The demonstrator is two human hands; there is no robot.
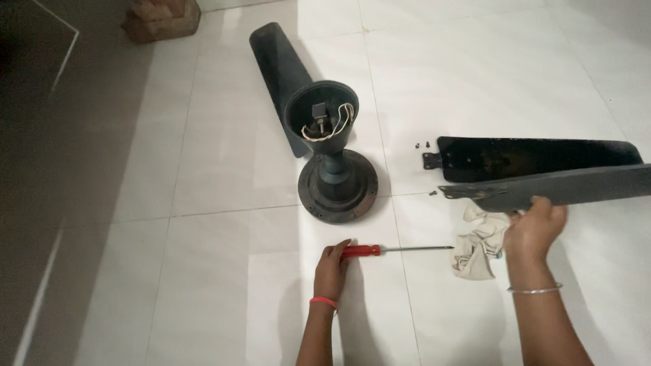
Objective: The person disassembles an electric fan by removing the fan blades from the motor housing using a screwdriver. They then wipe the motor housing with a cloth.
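Note:
My left hand [331, 268] rests on the white tiled floor with its fingers on the red handle of a screwdriver [393, 250], whose metal shaft points right. My right hand [533, 228] grips the near edge of a dark fan blade [556, 188], lifted slightly off the floor. A second dark blade [536, 156] lies flat just behind it. A crumpled beige cloth [477, 245] sits on the floor beside my right hand. The dark ceiling fan motor [336, 183] stands to the left with its cup-shaped canopy [321, 112] up, wires showing inside.
A third blade [278, 68] remains attached to the motor and points away to the far left. Small dark screws [422, 144] lie near the loose blades' bracket ends. A brown box [161, 19] stands at the far left, beside a dark floor strip [61, 169].

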